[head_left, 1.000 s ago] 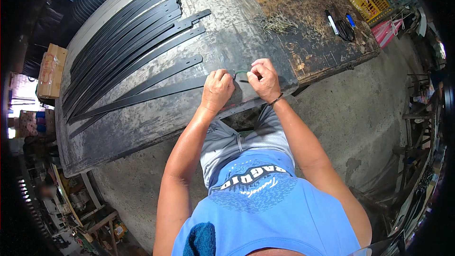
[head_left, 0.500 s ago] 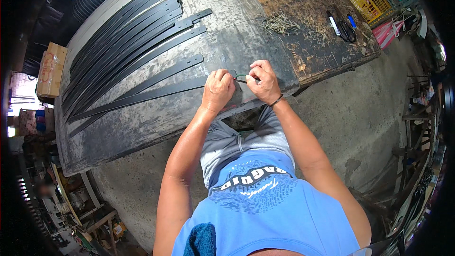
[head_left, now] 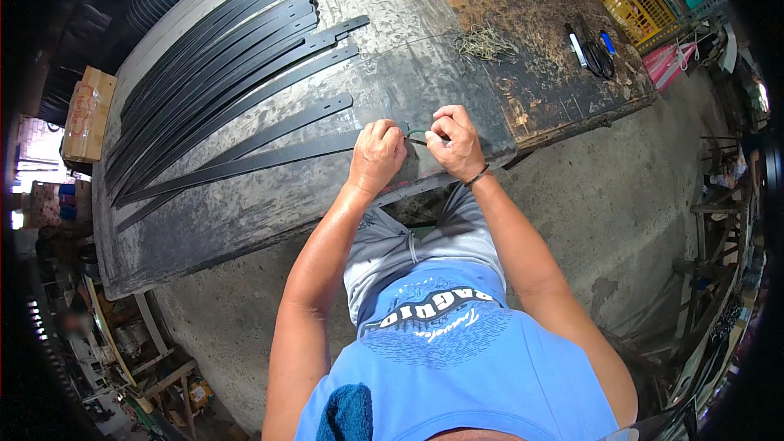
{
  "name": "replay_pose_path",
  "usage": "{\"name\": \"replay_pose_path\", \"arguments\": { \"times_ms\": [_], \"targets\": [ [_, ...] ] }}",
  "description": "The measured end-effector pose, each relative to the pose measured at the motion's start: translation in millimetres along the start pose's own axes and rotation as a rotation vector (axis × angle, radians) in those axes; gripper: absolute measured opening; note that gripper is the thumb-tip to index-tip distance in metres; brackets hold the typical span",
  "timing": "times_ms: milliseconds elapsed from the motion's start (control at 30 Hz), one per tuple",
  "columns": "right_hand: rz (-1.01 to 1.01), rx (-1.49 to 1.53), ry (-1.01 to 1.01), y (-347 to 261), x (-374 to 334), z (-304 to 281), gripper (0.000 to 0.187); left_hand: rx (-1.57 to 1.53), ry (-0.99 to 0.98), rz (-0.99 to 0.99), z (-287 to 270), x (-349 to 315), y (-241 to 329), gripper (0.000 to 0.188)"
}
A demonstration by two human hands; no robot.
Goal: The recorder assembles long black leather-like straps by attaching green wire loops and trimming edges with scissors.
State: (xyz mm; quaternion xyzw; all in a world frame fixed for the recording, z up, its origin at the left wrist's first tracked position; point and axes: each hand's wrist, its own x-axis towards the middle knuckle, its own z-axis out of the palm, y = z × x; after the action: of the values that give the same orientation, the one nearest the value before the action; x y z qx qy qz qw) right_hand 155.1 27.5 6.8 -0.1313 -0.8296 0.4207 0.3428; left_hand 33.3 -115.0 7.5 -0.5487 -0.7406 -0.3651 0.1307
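My left hand is closed over the near end of a long flat black strip, which runs off to the left across the worktable. Just to its right, my right hand is closed in a pinch with curled fingers. Between the two hands arcs a short, thin dark-green cord, held at the right fingertips. Its other end meets the strip's end by the left fingers; how they join is hidden. Beside this strip lies another black strip with small holes near its rounded end.
Several more black strips lie fanned at the far left. On the right are a tangle of thin straw-coloured pieces, a white marker and a blue-handled tool. A yellow crate stands beyond, a cardboard box left.
The view has shifted slightly. Both hands keep nearly the same pose and grip, with the cord still between them.
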Motion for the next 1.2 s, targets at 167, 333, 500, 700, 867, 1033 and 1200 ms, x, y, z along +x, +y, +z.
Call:
{"name": "replay_pose_path", "arguments": {
  "times_ms": [167,333,500,700,867,1033,1200],
  "targets": [
    [0.091,0.072,0.019,0.3,-0.2,-2.1,0.008,-0.259,-0.158,-0.132,-25.7,-2.1,5.0,0.013],
    [0.063,0.044,0.010,1.3,-0.3,-0.3,0.008,-0.334,-0.124,0.017,-30.0,-18.2,-1.8,0.016],
    [0.021,0.004,0.008,1.1,0.1,0.2,0.008,-0.334,-0.112,-0.042,-26.4,-21.6,-0.9,0.016],
    [-0.010,-0.017,0.008,3.8,-0.6,0.8,0.009,-0.333,-0.098,-0.055,-27.9,-20.5,2.2,0.015],
    [0.012,0.015,0.013,1.1,0.3,-0.3,0.008,-0.334,-0.108,-0.060,-29.4,-19.5,3.3,0.012],
    [0.096,0.116,0.102,7.4,2.0,-2.5,0.010,-0.197,-0.139,-0.080,-28.4,-15.2,13.1,0.023],
    [0.168,0.158,0.214,11.5,3.5,-3.6,0.011,0.231,-0.226,0.031,-27.2,-10.6,22.5,0.035]
  ]
}}
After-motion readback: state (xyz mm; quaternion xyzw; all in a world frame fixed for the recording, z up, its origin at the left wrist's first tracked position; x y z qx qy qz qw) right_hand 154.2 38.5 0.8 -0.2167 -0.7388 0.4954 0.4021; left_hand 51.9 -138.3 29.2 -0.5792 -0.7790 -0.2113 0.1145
